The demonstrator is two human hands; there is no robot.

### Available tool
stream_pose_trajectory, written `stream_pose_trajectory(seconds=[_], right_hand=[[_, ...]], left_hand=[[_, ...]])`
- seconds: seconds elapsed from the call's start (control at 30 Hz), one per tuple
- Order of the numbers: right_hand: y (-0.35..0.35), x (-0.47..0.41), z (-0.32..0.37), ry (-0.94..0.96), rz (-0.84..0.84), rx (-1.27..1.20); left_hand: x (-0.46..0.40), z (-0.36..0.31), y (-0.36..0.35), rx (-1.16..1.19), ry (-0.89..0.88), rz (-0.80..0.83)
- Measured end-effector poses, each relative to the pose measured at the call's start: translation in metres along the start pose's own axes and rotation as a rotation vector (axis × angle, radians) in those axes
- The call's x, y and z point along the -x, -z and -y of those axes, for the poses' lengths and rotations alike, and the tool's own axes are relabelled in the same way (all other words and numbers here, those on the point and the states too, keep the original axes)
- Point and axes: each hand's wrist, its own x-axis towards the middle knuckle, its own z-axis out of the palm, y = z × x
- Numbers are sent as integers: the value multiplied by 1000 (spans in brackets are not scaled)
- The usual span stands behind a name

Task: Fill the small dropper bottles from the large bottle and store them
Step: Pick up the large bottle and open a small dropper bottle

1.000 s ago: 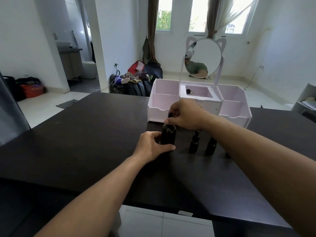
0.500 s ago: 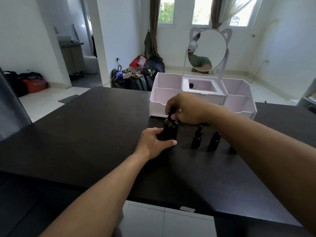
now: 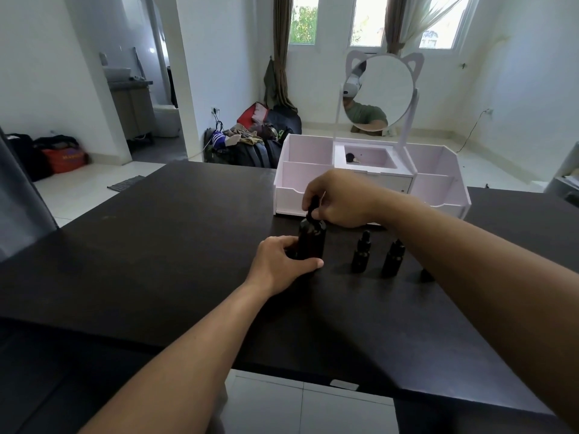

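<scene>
A large dark bottle [image 3: 311, 241] stands upright on the black table [image 3: 156, 245]. My left hand [image 3: 282, 261] wraps around its lower body. My right hand [image 3: 338, 198] pinches the dropper cap on top of it. To the right stand two small dark dropper bottles, one [image 3: 361, 256] nearer the large bottle and one [image 3: 393, 258] beside my right forearm. A third small dark item [image 3: 426, 274] peeks out under that forearm, mostly hidden. Behind the bottles sits a pale pink organiser [image 3: 313, 178] with open compartments.
The organiser carries a round cat-ear mirror [image 3: 380, 92] and a small dark object [image 3: 350, 157] in its centre well. The table's near edge runs across the bottom. Bags and clothes lie on the floor beyond the table's far edge.
My hands have stayed on the large bottle, left on the body and right on the cap. The camera has tilted a little, shifting the scene slightly in view.
</scene>
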Motion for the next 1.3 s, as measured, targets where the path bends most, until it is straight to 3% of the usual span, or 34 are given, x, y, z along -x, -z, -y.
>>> stream_pose_trajectory(seconds=[0.37, 0.8, 1.0, 1.3], right_hand=[[0, 0, -1, -7, -66, 21], [3, 4, 1, -14, -14, -190], [-1, 1, 5, -54, -72, -8], [-3, 3, 5, -10, -34, -126]], left_hand=[[0, 0, 0, 0, 4, 5], [2, -4, 1, -19, -23, 20], [1, -1, 0, -54, -27, 10], [-2, 2, -2, -105, -32, 12]])
